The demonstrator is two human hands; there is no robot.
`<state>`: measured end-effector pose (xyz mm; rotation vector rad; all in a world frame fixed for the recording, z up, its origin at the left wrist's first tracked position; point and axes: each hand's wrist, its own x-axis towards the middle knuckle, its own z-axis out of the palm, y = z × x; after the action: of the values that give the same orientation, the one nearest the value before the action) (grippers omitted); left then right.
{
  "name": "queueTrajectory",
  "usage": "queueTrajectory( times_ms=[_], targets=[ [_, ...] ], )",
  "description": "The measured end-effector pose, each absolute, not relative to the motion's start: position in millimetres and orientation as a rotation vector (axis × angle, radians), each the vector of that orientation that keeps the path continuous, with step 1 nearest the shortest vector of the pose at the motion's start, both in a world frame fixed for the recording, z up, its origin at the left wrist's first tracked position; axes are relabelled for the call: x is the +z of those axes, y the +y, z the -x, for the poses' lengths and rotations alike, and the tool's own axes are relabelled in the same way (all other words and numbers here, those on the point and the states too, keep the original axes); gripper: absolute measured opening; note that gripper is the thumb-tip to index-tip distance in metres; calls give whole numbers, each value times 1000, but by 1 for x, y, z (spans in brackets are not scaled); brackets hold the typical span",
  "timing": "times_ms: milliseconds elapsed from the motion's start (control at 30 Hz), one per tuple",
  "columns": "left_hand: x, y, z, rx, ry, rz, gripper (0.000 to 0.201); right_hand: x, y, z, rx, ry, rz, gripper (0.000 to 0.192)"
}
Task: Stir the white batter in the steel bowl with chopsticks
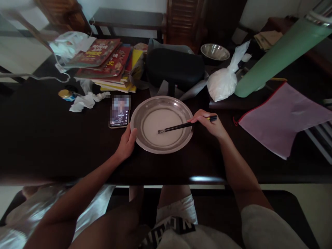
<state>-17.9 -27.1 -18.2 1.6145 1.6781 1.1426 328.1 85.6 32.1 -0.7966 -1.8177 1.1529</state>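
Note:
A wide, shallow metal bowl (138,117) rests on the dark table, with a whitish liquid or batter (160,119) in its bottom. My left hand (126,142) grips the bowl's left rim, thumb over the edge and fingers hidden beneath. In my right hand (207,121), at the bowl's right side, is a pair of black chopsticks (178,127). Their tips reach into the whitish contents near the middle and look coated. The chopsticks slant down to the left across the right rim.
Left of the bowl lies a phone (119,112); beyond it are crumpled tissue (84,102), a small gold-lidded jar (66,95) and stacked books (103,64). Behind stands a black case (175,65). A tied bag of white powder (222,84), green cylinder (280,57) and pink pouch (282,121) are right.

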Motion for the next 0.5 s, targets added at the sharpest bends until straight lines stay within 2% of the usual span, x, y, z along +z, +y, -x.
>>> queueTrajectory(
  times_ms=[233,400,500],
  targets=[
    [-19,-27,18,1160,1664,-1611,78,33,85,-329,1146,-1738,823,38],
    [-20,-27,19,1157,1659,-1623,73,35,86,-329,1096,-1815,814,33],
    [-21,-27,20,1156,1655,-1630,72,36,86,-331,1075,-1717,845,37]
  ],
)
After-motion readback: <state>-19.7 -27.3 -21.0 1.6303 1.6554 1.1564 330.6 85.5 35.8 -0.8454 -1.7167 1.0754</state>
